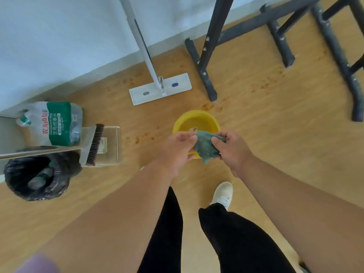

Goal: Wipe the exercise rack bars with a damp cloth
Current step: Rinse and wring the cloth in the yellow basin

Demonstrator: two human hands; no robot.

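Wood-look flooring (266, 134) runs up to a pale wall (59, 36) with a light skirting along its foot. Over a yellow basin (197, 120) on the floor, both hands hold a bunched teal cloth (204, 147). The left hand (175, 152) pinches the cloth's left edge, its fingers (189, 137) curled round the fabric. The right hand (234, 150) grips the right side, fingers closed on the cloth with a corner poking out past the thumb. A tail of cloth hangs below the hands, above the basin's near rim.

Up and to the right stands the black exercise rack (275, 30), its bars and feet resting on the floor well apart from the cloth. A white flat mop (160, 88) lies between the rack and the wall, its handle leaning towards the wall. At the left sit a pack of bottled water (57, 123), a brush (94, 144) against a clear dustpan (111, 146), and a bin lined with a black bag (39, 174). Black trouser legs and a white shoe (223, 194) show below the arms.
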